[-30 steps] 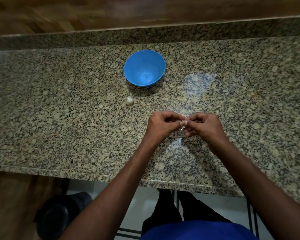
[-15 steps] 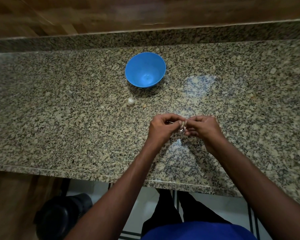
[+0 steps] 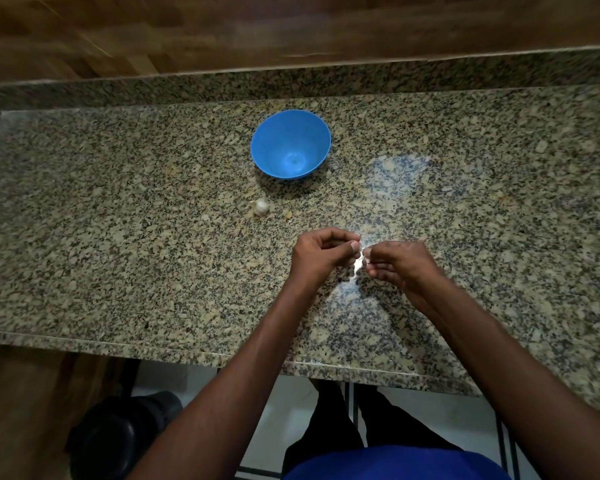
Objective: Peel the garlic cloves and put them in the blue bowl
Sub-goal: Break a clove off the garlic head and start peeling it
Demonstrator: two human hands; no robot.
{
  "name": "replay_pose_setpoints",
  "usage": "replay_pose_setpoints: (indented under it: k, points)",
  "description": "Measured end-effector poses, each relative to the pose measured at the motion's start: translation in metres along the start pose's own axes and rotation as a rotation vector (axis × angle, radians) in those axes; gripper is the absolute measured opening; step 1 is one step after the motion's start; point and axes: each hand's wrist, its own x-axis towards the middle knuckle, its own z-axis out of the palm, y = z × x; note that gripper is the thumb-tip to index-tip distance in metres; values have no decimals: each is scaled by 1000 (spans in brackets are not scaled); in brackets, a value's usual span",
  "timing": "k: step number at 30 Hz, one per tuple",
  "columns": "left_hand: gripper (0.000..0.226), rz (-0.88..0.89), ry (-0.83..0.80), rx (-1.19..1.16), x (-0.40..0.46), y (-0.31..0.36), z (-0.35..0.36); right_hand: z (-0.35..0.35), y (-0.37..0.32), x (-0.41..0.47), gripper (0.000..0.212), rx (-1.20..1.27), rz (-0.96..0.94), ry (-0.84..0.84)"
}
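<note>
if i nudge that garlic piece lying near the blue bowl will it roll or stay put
The garlic piece looks rounded and small, so it would probably roll or skid on the glossy granite counter. It likely weighs little, and its papery skin may flake.

My hands have drawn a little apart. A second ago the fingertips of my left hand [image 3: 321,252] and my right hand [image 3: 400,263] were pressed together over the garlic clove [image 3: 360,264], hiding nearly all of it. Now a small gap has opened between my thumbs, and a pale strip of the clove or its skin shows there, hanging just below my fingertips; I cannot tell which it is. Both hands still pinch at it, my left thumb from the left, my right fingers from the right.
</note>
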Motion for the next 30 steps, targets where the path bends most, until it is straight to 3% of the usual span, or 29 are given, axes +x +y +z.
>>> replay_pose_setpoints:
  k: [8, 13, 21, 30]
  points:
    - [15, -54, -27, -175, -1, 1, 1, -1, 1, -3, 10, -236, -170, 16]
    - [18, -29, -42, -154, 0, -2, 0, -5, -1, -6, 8, -309, -276, 6]
    - [21, 26, -49, -101, -2, 1, 3, -8, -4, -7, 22, -121, -82, -121]
    - [20, 58, -58, -70, 1, -2, 3, -5, -4, -3, 11, -72, -39, -124]
